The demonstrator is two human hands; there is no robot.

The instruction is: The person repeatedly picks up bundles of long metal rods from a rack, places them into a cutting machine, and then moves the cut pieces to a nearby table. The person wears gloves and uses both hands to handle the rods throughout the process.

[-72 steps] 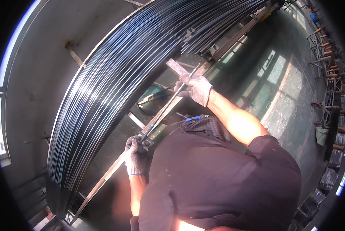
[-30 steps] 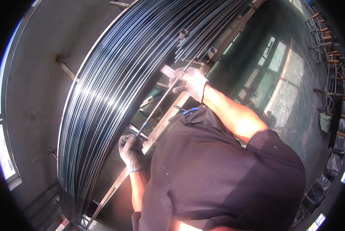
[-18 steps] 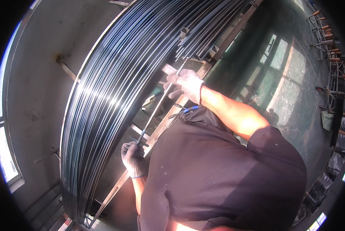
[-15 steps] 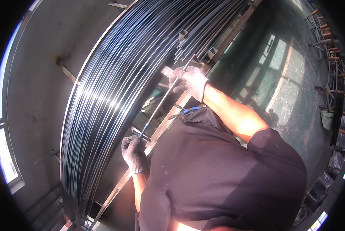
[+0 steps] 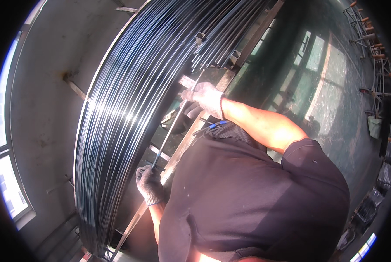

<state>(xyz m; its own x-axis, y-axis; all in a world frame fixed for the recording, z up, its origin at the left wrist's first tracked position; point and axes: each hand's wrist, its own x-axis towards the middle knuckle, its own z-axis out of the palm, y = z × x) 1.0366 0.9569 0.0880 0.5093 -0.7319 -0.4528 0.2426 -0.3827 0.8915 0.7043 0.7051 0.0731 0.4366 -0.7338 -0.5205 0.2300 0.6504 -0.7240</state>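
**Single steel strip, gripped at two points beside racked bundle**

Item: thin steel strip, long, narrow, dark with a bright edge. Location: lying along the near side of the stacked bundle of strips, apart from the mass by a narrow gap, running diagonally from upper right to lower left over the rack rail.

Right hand, grey knit glove: fingers curled and pressed together around the strip's upper portion, arm stretched forward. Placement judged to steer the far length and keep it off its neighbours.

Left hand, grey knit glove: closed in a fist at the strip's lower portion, close to the body. Exact finger contact partly hidden by the glove; appears clamped on the strip rather than spread. Wide spacing between both grips judged to stop a flexible length from sagging or whipping.

Bundle: many identical strips laid parallel, resting on square-tube crossbars, ends aligned, sunlit glare midway.

Surroundings: pale concrete floor left, dark green floor right, windows at left rim, metal stands at far right. Blue pen at the collar of the dark shirt.
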